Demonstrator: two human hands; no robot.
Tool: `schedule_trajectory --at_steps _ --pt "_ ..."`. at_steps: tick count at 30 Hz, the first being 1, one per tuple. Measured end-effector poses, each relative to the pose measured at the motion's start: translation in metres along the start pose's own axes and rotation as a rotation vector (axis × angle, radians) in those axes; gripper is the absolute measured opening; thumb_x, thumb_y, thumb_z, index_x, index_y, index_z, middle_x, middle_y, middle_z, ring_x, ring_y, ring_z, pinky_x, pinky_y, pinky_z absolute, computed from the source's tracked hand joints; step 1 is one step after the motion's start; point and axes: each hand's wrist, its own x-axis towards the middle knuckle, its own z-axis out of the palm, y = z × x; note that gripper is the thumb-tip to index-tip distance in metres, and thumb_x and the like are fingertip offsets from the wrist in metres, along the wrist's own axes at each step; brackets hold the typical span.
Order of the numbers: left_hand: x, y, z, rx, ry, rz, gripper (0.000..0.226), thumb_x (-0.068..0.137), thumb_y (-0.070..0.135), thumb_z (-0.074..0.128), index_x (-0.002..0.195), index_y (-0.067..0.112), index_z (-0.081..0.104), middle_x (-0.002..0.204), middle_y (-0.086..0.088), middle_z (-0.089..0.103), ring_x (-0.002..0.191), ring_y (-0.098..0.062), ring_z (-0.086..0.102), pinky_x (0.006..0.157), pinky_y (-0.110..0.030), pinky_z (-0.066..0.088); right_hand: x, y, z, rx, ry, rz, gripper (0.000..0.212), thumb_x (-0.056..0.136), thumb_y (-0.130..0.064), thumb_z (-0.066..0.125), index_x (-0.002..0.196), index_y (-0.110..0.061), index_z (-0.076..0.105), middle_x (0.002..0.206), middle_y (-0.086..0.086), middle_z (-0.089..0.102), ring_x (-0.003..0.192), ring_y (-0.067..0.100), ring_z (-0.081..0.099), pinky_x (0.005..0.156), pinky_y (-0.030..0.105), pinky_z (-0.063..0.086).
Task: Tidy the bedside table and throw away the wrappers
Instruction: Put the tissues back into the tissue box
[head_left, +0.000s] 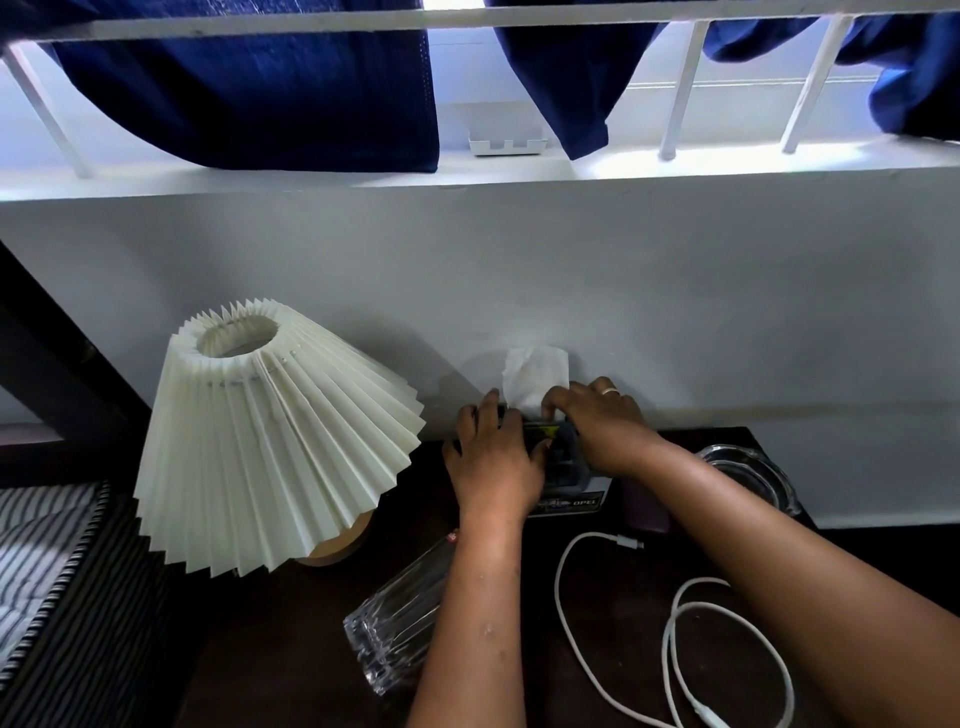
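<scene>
Head view. The tissue box (570, 501), dark, stood on the bedside table (291, 649) to the right of the lamp (275, 436). As far as I could tell, its long axis ran from me towards the wall, with the printed label end facing me. A white tissue (535, 374) rose upright from its top, pointing up along the wall.

Around it: a clear glass vase (400, 623) lay on its side in front of the lamp and nearer me. A white cable (675, 623) lay in loose loops further right of the lamp. A glass ashtray (748, 478) sat furthest right of the lamp, by the table's edge. Striped bedding (47, 571) lay left of the lamp. My forearms crossed above the vase and the cable and hid much of the box.

Grip: my left hand (493, 457) lay on the box's lamp-side half with the fingers fairly straight. My right hand (597, 421), wearing a ring, curled its fingers at the tissue's base and pinched it there. A small yellow-marked piece showed between the two hands; I could not tell what it was. The box was beneath both palms and the tissue stood above the fingertips.
</scene>
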Motion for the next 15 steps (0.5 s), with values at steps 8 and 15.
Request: schedule_trajectory --at_steps 8,15 --pt "0.003 -0.004 0.001 -0.010 0.024 0.028 0.044 0.087 0.043 0.052 0.124 0.021 0.047 0.139 0.002 0.041 0.132 -0.024 0.025 0.100 -0.050 0.037 -0.017 0.009 -0.005 0.141 0.112 0.062 0.071 0.072 0.012 0.035 0.117 -0.039 0.055 0.133 -0.004 0.038 0.119 0.026 0.030 0.093 0.031 0.035" --pt "-0.011 0.004 -0.012 0.006 0.038 0.102 0.048 0.085 0.036 0.057 0.128 0.020 0.046 0.143 -0.007 0.037 0.133 -0.027 0.027 0.101 -0.048 0.040 -0.068 0.008 -0.014 0.540 0.200 0.200 0.071 0.063 0.014 0.036 0.112 -0.030 0.063 0.123 0.010 0.053 0.119 0.030 0.044 0.107 0.034 0.033"
